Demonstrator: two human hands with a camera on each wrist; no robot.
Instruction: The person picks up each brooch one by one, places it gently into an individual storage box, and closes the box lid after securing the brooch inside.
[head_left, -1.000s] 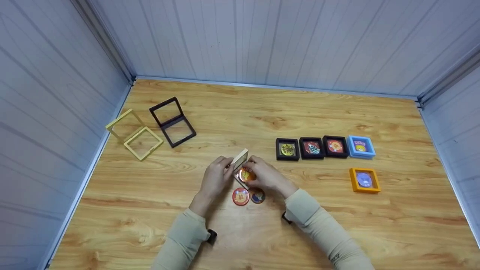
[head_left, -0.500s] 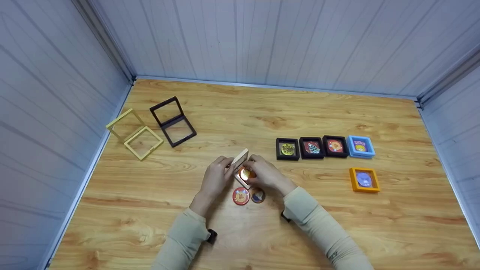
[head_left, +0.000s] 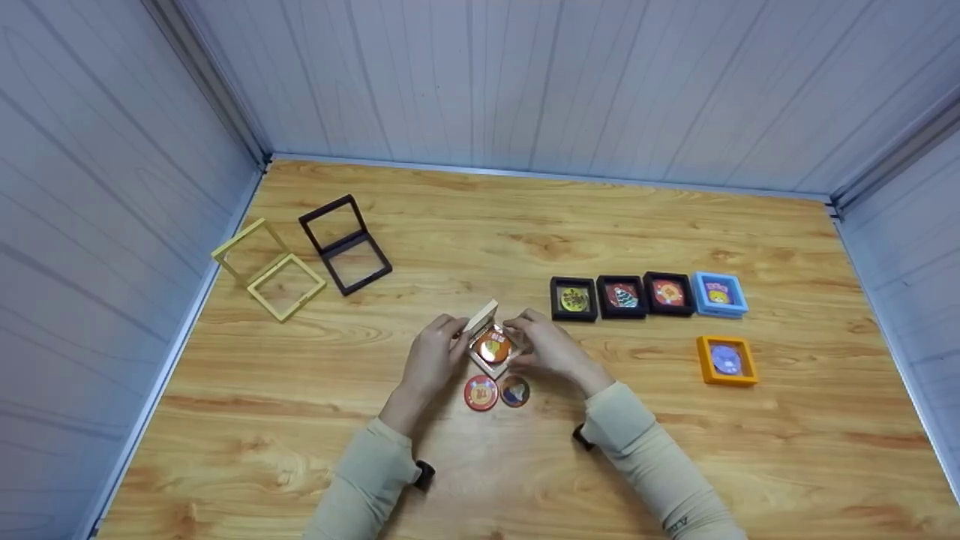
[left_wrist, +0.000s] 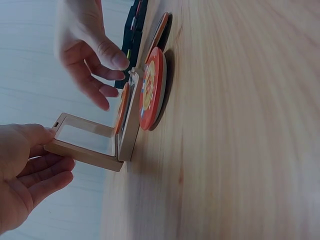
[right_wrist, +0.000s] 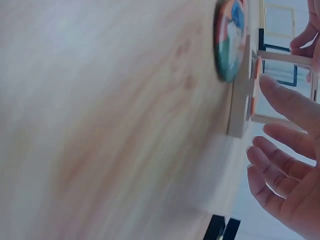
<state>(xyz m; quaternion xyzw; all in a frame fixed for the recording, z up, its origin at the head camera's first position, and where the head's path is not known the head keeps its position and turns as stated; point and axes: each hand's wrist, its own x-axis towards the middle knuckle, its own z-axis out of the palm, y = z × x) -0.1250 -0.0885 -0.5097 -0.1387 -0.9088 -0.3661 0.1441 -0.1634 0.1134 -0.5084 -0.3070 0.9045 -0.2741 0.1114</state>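
Note:
A small beige hinged display frame (left_wrist: 86, 156) stands with its lid raised and its base on the table. My left hand (head_left: 429, 360) pinches the lid's edge between thumb and fingers. Inside the base lies a round orange badge (head_left: 493, 347) with a yellow picture. Close by the frame's right side is my right hand (head_left: 555, 349), fingers loosely bent and nothing in them; the right wrist view shows its thumb (right_wrist: 285, 100) near the base. Just in front of the frame, a red round badge (head_left: 481, 393) and a dark blue one with an orange rim (head_left: 515, 391) lie side by side.
At the back left stand a yellow frame (head_left: 287, 286) and a black frame (head_left: 357, 262), both unfolded. To the right, several black frames (head_left: 622, 297) and a light blue one (head_left: 721, 294) form a row with badges inside. An orange frame (head_left: 728, 360) lies in front.
My right hand has drawn back to the right from the orange badge, leaving it in the base. The left hand stays on the raised lid.

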